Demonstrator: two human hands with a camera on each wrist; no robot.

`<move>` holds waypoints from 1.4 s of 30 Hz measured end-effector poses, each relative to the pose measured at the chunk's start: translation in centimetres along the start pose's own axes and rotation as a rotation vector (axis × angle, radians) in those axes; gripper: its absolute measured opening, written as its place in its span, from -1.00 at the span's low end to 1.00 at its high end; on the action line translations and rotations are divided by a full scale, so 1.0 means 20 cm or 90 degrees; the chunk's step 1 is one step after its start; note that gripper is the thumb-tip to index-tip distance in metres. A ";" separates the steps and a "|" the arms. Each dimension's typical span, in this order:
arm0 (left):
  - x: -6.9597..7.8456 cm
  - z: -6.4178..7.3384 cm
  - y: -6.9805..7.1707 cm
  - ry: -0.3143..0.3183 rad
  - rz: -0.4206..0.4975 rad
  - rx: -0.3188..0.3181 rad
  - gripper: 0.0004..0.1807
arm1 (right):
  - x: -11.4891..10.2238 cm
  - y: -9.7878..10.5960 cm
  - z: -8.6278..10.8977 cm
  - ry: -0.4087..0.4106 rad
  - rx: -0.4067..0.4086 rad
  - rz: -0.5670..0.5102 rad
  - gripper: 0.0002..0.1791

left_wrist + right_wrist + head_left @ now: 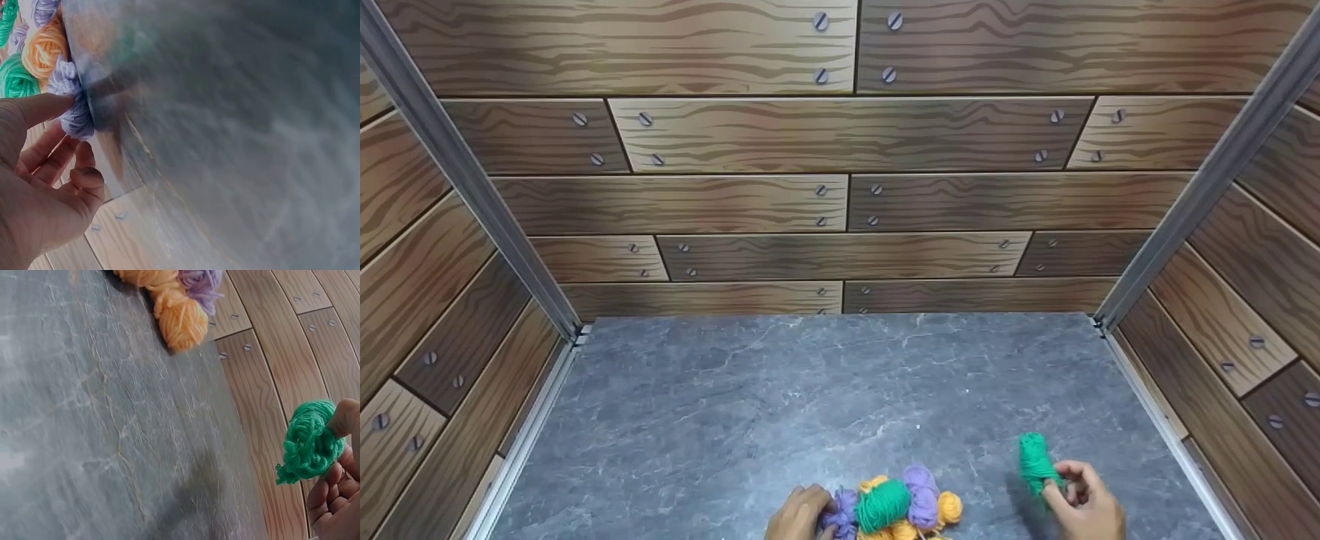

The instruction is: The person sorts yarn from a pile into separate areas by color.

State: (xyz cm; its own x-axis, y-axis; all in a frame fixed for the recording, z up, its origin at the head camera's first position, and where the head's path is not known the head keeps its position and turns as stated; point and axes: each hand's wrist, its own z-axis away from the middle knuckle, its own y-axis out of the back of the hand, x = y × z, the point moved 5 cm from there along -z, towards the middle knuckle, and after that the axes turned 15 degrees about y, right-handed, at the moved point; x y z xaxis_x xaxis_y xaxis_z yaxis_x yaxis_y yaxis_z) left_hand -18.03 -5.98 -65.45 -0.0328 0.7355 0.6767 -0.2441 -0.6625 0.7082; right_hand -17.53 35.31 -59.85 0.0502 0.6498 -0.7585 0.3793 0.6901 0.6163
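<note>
A pile of yarn skeins lies at the near edge of the head view, with a green skein [883, 505] on top, a purple skein [921, 496] beside it and orange skeins [949, 508] around and below. At the pile's left end my left hand [799, 515] pinches a lavender skein [76, 107] between thumb and fingers. Off to the right, my right hand [1084, 501] holds another green skein [1036, 461] by its near end, raised above the surface. In the right wrist view, thumb and fingertips pinch that green skein [310, 441], apart from the pile.
The grey marbled tabletop [750, 390] stretches behind the pile. Wood-patterned panels [840, 135] stand at the back and both sides, with metal rails [1174, 172] along the corners. A shadow falls on the table under the right hand.
</note>
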 end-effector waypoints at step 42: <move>0.00 0.00 0.01 0.001 -0.009 0.003 -0.81 | 0.42 0.12 -0.10 -0.109 -0.101 0.000 -0.41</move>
State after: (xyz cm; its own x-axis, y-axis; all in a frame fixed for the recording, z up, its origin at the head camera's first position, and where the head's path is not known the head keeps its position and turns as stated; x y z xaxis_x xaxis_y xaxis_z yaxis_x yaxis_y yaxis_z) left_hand -18.14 -6.10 -65.34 -0.0316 0.7447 0.6667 -0.2403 -0.6531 0.7181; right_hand -18.02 42.96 -64.33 0.2111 0.5963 -0.7745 0.2292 0.7400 0.6323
